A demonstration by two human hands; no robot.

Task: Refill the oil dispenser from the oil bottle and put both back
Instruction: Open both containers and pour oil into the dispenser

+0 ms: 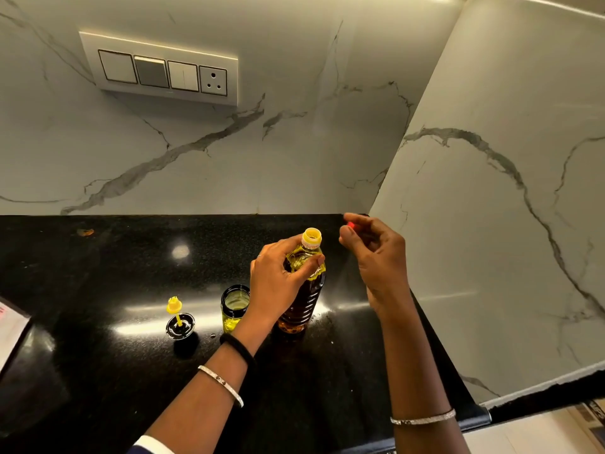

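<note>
The oil bottle (302, 299) stands upright on the black counter (114, 273), its yellow neck uncapped and dark oil inside. My left hand (281, 273) grips its shoulder just below the neck. My right hand (373, 250) hovers to the right of the bottle's mouth and pinches a small red cap (350, 224) between thumb and finger. The oil dispenser (234, 308), a small glass jar with a black rim, stands open just left of the bottle, partly behind my left wrist. Its black lid with a yellow spout (179, 319) lies on the counter further left.
Marble walls (229, 158) close off the counter at the back and the right, meeting in a corner behind the bottle. A switch panel (163, 72) is on the back wall. A white object (11, 326) juts in at the left edge.
</note>
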